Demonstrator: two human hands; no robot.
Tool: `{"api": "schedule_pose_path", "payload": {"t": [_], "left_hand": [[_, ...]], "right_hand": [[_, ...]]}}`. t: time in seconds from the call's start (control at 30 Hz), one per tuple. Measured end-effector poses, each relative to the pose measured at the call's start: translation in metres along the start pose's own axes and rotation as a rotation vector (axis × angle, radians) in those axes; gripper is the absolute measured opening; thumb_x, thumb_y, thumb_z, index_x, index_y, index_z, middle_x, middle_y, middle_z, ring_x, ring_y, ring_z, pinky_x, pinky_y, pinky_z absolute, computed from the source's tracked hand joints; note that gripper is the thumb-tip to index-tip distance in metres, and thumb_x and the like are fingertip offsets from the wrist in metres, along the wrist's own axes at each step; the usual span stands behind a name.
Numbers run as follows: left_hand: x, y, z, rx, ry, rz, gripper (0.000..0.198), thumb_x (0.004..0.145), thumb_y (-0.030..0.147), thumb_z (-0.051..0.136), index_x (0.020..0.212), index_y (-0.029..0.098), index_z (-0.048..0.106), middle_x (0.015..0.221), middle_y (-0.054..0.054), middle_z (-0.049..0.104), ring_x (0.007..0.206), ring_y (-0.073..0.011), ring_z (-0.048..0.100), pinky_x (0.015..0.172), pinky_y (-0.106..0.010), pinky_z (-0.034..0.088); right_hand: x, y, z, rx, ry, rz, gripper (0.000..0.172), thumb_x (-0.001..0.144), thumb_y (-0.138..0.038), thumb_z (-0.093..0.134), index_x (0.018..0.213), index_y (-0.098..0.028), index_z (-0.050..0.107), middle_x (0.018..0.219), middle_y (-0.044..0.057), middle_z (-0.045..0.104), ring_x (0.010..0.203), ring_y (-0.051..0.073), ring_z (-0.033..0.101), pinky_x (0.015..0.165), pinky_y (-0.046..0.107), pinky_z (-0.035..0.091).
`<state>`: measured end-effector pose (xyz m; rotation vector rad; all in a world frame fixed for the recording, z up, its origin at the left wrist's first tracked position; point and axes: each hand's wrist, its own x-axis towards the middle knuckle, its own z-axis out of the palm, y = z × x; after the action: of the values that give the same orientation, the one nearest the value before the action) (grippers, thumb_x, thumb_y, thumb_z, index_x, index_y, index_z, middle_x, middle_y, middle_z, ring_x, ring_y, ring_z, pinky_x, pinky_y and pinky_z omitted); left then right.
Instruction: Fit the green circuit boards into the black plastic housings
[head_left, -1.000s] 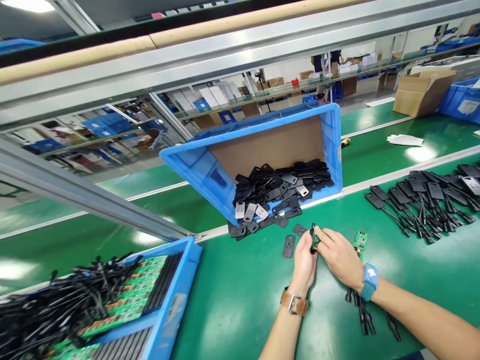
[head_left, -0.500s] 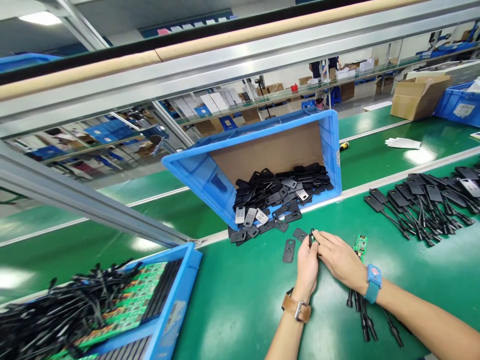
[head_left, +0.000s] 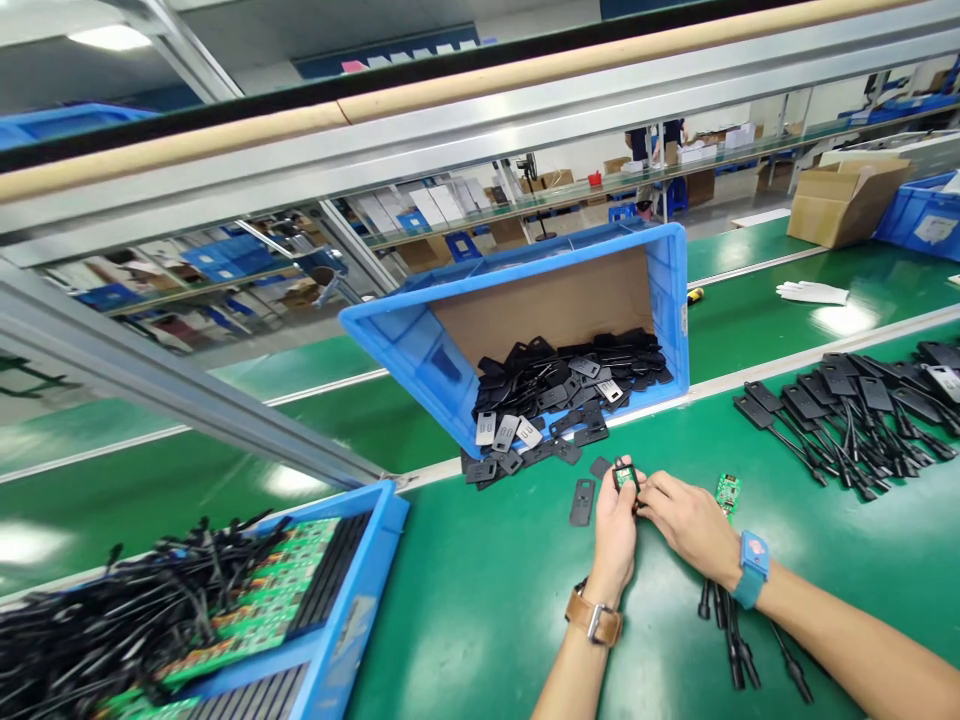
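My left hand [head_left: 616,530] is closed around a small black plastic case [head_left: 618,464] with a green circuit board [head_left: 625,477] seated in it, open side up. At the case's lower right edge, the fingers of my right hand [head_left: 686,525] are pinched together; what lies between the fingertips is partly hidden. Beside the left hand a flat black cover [head_left: 582,502] lies on the green bench, and another cover [head_left: 599,467] is just behind the case. Partly under my right forearm are a loose circuit board [head_left: 727,493] and several black cables with connectors [head_left: 739,650].
A tilted blue bin [head_left: 684,330] spills black covers onto the bench. At left, a blue tray [head_left: 360,600] holds circuit boards with black cables. Cased boards with cables [head_left: 840,410] are heaped at right. A white glove [head_left: 812,292] and cardboard box [head_left: 847,205] are farther back.
The case has turned in my left hand, so the green board inside now faces up into view. My right fingers have slid from its top down to its lower right edge.
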<state>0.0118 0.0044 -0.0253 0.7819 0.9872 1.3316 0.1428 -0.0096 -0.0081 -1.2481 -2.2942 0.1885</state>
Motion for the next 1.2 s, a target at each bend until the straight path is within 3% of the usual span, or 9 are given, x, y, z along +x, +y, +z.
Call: {"api": "schedule_pose_path", "payload": {"t": [0.3,0.43,0.57,0.67,0.77,0.9,1.2], "left_hand": [[0.001,0.002,-0.004,-0.3,0.108,-0.104,0.047,0.079,0.047,0.074,0.116,0.019,0.067,0.095,-0.006,0.069,0.087,-0.0176,0.065,0.08,-0.029,0.05],[0.0,0.004,-0.003,-0.27,0.056,-0.136,0.042,0.08,0.044,0.075,0.113,0.02,0.069,0.1,-0.007,0.071,0.09,-0.0184,0.067,0.083,-0.03,0.051],[-0.003,0.003,-0.001,-0.248,-0.011,-0.155,0.046,0.08,0.046,0.074,0.118,0.021,0.069,0.125,-0.01,0.066,0.11,-0.0229,0.064,0.094,-0.033,0.049],[-0.004,0.003,-0.002,-0.24,-0.024,-0.161,0.047,0.079,0.045,0.075,0.119,0.021,0.069,0.134,-0.011,0.062,0.118,-0.0245,0.06,0.097,-0.034,0.047],[-0.004,0.004,-0.001,-0.253,-0.034,-0.163,0.047,0.079,0.045,0.075,0.119,0.02,0.069,0.127,-0.011,0.066,0.113,-0.0238,0.062,0.096,-0.034,0.048],[-0.004,0.006,0.001,-0.283,-0.038,-0.165,0.042,0.079,0.045,0.075,0.113,0.02,0.071,0.11,-0.008,0.072,0.102,-0.022,0.065,0.092,-0.034,0.049],[-0.005,-0.005,0.0,-0.229,0.013,-0.172,0.042,0.077,0.04,0.077,0.115,0.022,0.072,0.138,-0.009,0.061,0.13,-0.0262,0.051,0.107,-0.036,0.04]], "right_hand": [[-0.003,0.001,-0.004,0.109,0.087,-0.09,0.014,0.101,-0.024,0.047,0.103,-0.018,0.06,0.093,0.006,0.062,0.086,0.02,0.061,0.074,0.032,0.051],[-0.002,0.001,-0.003,0.159,0.109,-0.101,0.013,0.099,-0.021,0.051,0.103,-0.02,0.063,0.111,0.01,0.062,0.096,0.021,0.062,0.08,0.034,0.054],[-0.001,0.002,-0.002,0.259,0.145,-0.093,0.012,0.095,-0.016,0.055,0.1,-0.021,0.065,0.14,0.011,0.051,0.121,0.024,0.054,0.096,0.041,0.052],[0.001,0.003,-0.004,0.325,0.139,-0.11,0.011,0.093,-0.014,0.057,0.096,-0.021,0.065,0.136,0.009,0.056,0.118,0.024,0.055,0.095,0.042,0.052],[0.003,0.005,-0.007,0.343,0.166,-0.109,0.009,0.093,-0.016,0.059,0.096,-0.021,0.065,0.129,0.01,0.059,0.116,0.024,0.055,0.094,0.044,0.053],[0.003,0.008,-0.013,0.217,0.165,-0.126,0.012,0.095,-0.013,0.054,0.097,-0.019,0.064,0.136,0.012,0.055,0.12,0.026,0.051,0.098,0.047,0.05],[0.002,0.004,-0.014,-0.126,0.056,-0.18,0.014,0.096,-0.012,0.052,0.088,-0.015,0.063,0.135,0.016,0.055,0.116,0.029,0.05,0.089,0.045,0.051]]}}
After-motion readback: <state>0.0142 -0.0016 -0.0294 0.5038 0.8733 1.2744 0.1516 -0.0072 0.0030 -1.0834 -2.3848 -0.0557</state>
